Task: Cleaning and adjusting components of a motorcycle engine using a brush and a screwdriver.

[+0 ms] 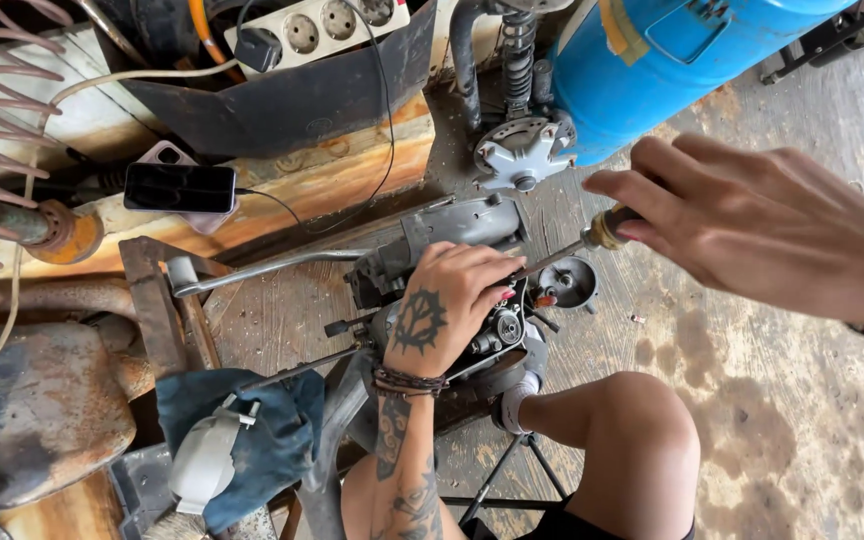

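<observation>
Hands both busy on a small metal engine part point(477, 330), prob. a carburettor, sitting on a dark stand w/ thin legs just in front of the person's knees, over the plank floor point(752, 400). Left hand point(452, 305) lies on top of the part, fingers curled down & pressed together round its upper side, gripping it; tattoo on the back, cord bracelets at the wrist. Right hand point(752, 225) comes in from the right edge, fingers wrapped round the handle of a screwdriver point(572, 250); brass collar shows just past the fingertips, shaft slants down-left & its tip meets the part right beside the left fingertips. Can't tell exactly which screw it sits in.

Round about: grey round cap point(567, 283) on the floor just right of the part. Grey housing point(462, 225) touching behind it. Blue tank point(642, 60) at top, w/ a grey star-shaped flange point(524, 153) below its left end. Phone point(180, 187) on a rusty ledge at left, cable plugged in. White power strip point(327, 30) at top edge. Blue rag point(272, 440) low left, over rusty metal. Steel bar point(262, 270) runs from left toward the part.
</observation>
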